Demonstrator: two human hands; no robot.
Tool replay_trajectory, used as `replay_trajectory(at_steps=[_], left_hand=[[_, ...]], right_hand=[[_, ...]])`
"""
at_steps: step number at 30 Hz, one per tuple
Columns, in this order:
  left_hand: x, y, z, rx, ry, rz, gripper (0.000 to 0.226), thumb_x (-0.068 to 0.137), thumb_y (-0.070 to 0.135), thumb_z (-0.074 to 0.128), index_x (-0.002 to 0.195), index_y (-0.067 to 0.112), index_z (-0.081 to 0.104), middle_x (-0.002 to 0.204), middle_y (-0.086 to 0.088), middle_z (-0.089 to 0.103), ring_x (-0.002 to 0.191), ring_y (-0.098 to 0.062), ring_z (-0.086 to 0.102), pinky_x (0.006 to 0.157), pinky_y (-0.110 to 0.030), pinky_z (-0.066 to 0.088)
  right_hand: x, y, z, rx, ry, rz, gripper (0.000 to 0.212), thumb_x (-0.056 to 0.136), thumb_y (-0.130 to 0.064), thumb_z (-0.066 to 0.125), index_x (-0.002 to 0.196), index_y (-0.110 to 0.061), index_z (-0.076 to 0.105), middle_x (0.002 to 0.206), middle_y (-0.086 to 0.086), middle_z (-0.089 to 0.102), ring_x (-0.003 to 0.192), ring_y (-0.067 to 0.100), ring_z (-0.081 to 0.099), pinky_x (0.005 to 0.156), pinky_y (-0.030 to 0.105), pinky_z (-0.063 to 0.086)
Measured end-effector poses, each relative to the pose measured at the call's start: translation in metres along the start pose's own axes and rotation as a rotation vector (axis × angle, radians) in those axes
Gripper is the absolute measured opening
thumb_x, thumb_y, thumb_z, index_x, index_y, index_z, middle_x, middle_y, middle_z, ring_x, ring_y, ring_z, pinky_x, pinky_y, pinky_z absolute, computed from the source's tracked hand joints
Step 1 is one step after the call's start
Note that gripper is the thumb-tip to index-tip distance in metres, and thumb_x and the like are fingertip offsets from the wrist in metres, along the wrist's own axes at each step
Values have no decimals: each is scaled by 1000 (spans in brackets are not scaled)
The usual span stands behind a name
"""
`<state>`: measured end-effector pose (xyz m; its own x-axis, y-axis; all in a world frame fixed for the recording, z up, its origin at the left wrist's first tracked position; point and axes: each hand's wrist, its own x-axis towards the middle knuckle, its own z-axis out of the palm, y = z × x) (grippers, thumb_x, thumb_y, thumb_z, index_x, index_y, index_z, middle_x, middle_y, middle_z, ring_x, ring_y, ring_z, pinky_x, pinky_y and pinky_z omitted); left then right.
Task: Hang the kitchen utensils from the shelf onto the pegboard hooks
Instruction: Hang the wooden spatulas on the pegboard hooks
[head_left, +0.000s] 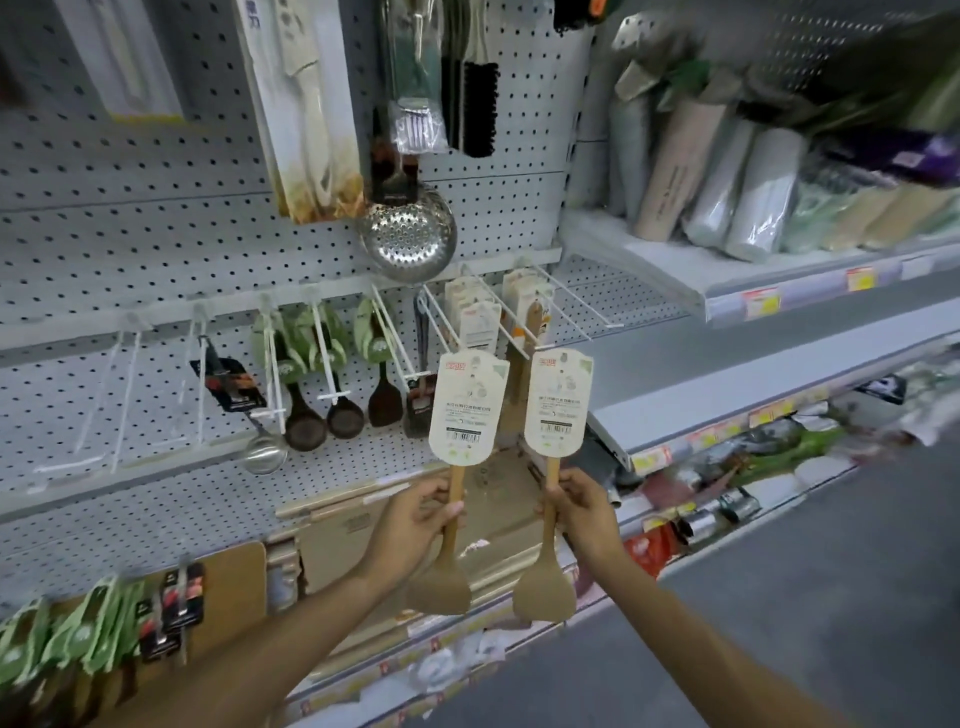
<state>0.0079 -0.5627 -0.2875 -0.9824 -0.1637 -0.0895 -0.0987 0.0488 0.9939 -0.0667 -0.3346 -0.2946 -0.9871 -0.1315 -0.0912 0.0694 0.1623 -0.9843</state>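
Two wooden spatulas, carded, blades down, held upright side by side before the pegboard (156, 249). Left hand (415, 514) grips the left spatula (451, 525) by its handle; right hand (582, 506) grips the right spatula (549, 525) likewise. Card tops sit just below white hooks (498, 312) bearing matching cards. Skimmer (410, 234) hangs above.

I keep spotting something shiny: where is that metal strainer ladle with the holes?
In the head view, the metal strainer ladle hangs on the pegboard, upper centre, just right of a boxed utensil set and above the hooks holding carded wooden spatulas.
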Motion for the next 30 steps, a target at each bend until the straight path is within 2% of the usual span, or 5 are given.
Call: replay_trajectory(at_steps=[2,8,15,20,30], left_hand=[[11,-1,1,21,-53,2,10,89,5,70,100,5,71,96,-13,75,89,-25,75,87,-44,61],[33,8,14,78,-123,38,15,88,8,73,92,22,75,94,-1,77,92,-17,74,89,-37,59],[52,10,30,129,-127,81,19,87,11,75,89,30,75,96,0,76,92,-16,73,90,-41,59],[66,6,43,183,-109,81,22,86,14,75,91,36,75,98,5,76,96,-14,73,92,-45,58],[93,8,89,205,-11,47,22,88,14,74,90,36,76,95,8,77,97,-13,73,95,-44,57]], right_hand=[[10,-1,-6,-18,37,19,15,96,-7,57,83,-12,62,78,17,67,71,23,67,64,33,55],[33,7,-26,-1,52,105,16,96,0,51,83,-7,58,76,21,60,75,32,62,79,58,54],[70,15,-43,6,38,156,17,95,7,48,83,-3,55,68,7,64,67,23,66,68,38,59],[97,30,-57,-12,-52,160,16,96,4,49,82,-4,53,60,0,63,64,22,64,74,47,56],[155,42,-83,-113,-218,150,26,94,4,53,76,-14,57,78,17,59,78,30,60,72,39,47]])
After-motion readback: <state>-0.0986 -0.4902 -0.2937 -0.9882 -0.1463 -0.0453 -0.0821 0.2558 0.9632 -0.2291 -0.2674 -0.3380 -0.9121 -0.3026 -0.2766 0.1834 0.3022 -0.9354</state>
